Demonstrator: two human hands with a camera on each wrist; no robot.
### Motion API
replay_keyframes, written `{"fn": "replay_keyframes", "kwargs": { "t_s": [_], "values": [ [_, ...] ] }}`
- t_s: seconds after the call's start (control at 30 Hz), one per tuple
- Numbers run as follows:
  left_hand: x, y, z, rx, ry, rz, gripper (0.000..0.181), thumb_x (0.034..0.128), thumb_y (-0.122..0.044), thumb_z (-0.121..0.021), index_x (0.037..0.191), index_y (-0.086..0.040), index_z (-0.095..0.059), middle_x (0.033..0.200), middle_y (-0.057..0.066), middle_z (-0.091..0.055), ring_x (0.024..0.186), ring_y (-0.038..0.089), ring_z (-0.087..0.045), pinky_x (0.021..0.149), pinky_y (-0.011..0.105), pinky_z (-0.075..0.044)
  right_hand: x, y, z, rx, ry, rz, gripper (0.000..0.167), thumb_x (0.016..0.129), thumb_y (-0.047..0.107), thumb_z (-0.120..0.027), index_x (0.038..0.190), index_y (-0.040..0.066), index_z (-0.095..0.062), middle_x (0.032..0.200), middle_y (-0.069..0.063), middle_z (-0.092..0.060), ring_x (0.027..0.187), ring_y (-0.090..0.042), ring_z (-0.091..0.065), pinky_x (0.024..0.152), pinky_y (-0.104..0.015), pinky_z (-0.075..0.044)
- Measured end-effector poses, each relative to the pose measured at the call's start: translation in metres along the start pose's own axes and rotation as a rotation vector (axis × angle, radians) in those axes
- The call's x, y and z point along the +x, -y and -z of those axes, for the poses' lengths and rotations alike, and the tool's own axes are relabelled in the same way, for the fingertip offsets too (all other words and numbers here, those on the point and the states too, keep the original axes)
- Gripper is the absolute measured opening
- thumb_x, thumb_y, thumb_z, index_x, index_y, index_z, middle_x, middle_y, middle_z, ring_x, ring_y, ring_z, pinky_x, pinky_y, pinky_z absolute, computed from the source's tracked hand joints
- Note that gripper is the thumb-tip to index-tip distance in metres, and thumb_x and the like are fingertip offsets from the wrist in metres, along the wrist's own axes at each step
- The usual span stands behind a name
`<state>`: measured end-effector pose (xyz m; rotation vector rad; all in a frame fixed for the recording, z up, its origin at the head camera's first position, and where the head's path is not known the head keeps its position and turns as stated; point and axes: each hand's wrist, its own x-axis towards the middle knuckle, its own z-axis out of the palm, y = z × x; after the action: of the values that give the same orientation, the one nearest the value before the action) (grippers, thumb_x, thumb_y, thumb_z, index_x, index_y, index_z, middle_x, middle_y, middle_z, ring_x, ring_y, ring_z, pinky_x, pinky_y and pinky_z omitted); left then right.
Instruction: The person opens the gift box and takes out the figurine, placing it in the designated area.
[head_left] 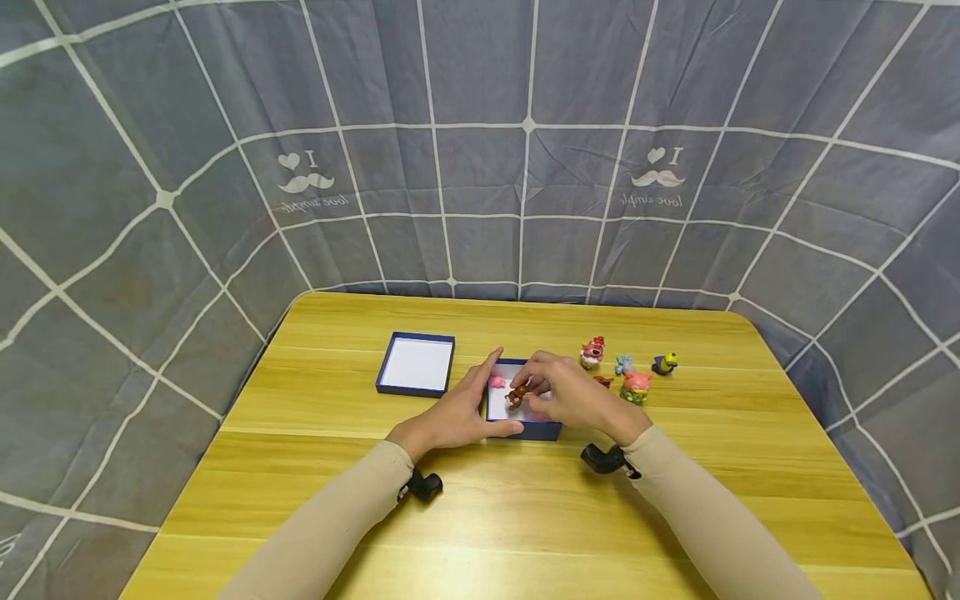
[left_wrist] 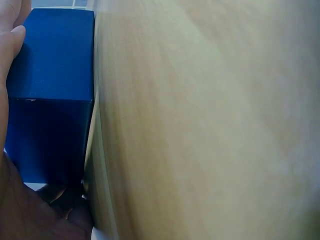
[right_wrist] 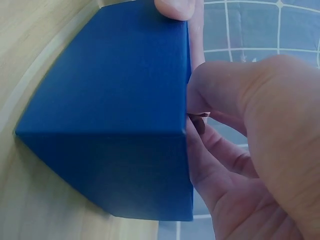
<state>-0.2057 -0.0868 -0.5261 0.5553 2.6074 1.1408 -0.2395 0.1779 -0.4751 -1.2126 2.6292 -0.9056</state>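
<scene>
An open blue box (head_left: 538,431) with a white inside sits on the table, and a small pink figure (head_left: 497,382) lies in its far left corner. My left hand (head_left: 459,412) holds the box at its left side, thumb over the front wall and fingers stretched along the side. Between thumb and fingers, my right hand (head_left: 573,390) pinches a small brown toy figurine (head_left: 515,397) inside the box. In the right wrist view the box wall (right_wrist: 105,75) hides most of the figurine, leaving a dark brown bit (right_wrist: 199,124) showing.
A shallow blue box lid (head_left: 416,365), white inside, lies left of the box. To the right stand several toy figurines: a red-and-pink one (head_left: 592,353), a pale blue one (head_left: 624,363), a pink-and-green one (head_left: 635,387) and a yellow-headed dark one (head_left: 664,363). An orange-brown piece (head_left: 603,380) is partly hidden.
</scene>
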Motion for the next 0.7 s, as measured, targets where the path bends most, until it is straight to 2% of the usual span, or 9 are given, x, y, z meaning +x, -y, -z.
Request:
{"fn": "replay_keyframes", "kwargs": {
  "t_s": [0.27, 0.47, 0.7],
  "values": [
    [0.0, -0.001, 0.002, 0.014, -0.006, 0.002, 0.132, 0.0957, -0.077, -0.085, 0.186, -0.049, 0.006, 0.195, 0.011, -0.025, 0.174, 0.042, -0.041, 0.139, 0.067, -0.04, -0.004, 0.0, 0.008, -0.02, -0.039, 0.015, 0.023, 0.105, -0.001, -0.079, 0.125, 0.011, -0.084, 0.12, -0.004, -0.08, 0.101, -0.013, -0.08, 0.088, -0.044, -0.072],
    [0.001, -0.001, 0.002, 0.007, 0.0, 0.004, 0.134, 0.0956, -0.077, -0.086, 0.189, -0.039, 0.002, 0.195, 0.011, -0.024, 0.175, 0.042, -0.04, 0.139, 0.068, -0.039, -0.009, 0.002, 0.015, 0.024, -0.044, -0.011, 0.024, 0.105, -0.002, -0.077, 0.125, 0.01, -0.083, 0.124, -0.006, -0.08, 0.107, -0.018, -0.083, 0.094, -0.043, -0.072],
    [0.001, -0.001, 0.001, 0.016, -0.002, 0.007, 0.133, 0.0957, -0.078, -0.085, 0.188, -0.045, 0.004, 0.195, 0.012, -0.024, 0.174, 0.043, -0.041, 0.139, 0.068, -0.04, -0.014, 0.002, 0.02, 0.038, -0.054, -0.018, 0.022, 0.104, 0.0, -0.081, 0.123, 0.011, -0.083, 0.123, -0.004, -0.08, 0.106, -0.018, -0.084, 0.098, -0.04, -0.072]
  ]
}}
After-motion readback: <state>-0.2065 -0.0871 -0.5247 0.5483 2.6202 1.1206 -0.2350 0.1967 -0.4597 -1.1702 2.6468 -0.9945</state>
